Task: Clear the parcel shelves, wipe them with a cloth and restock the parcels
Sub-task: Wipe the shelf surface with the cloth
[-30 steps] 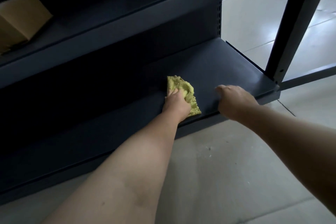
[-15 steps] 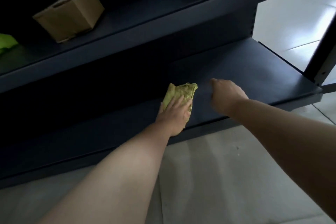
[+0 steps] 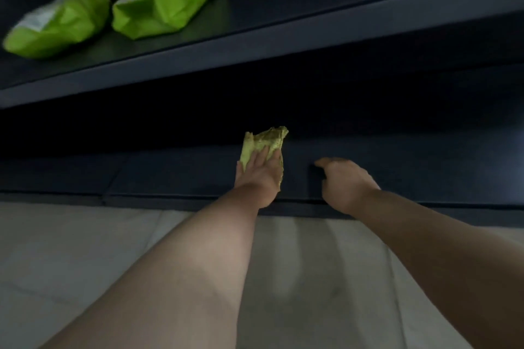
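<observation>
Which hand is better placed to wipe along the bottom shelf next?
Left. The left hand lies flat on the cloth on the bottom shelf, ready to push it along. The right hand rests near the shelf's front edge, beside the cloth, holding nothing.

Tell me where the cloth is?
In the head view, the cloth lies mid-frame on the lower shelf, under the left hand, left of the right hand.

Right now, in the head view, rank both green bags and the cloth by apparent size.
1. The right green bag and left green bag: too alike to rank, left one blurred.
2. The cloth: smallest, partly under the left hand.
</observation>
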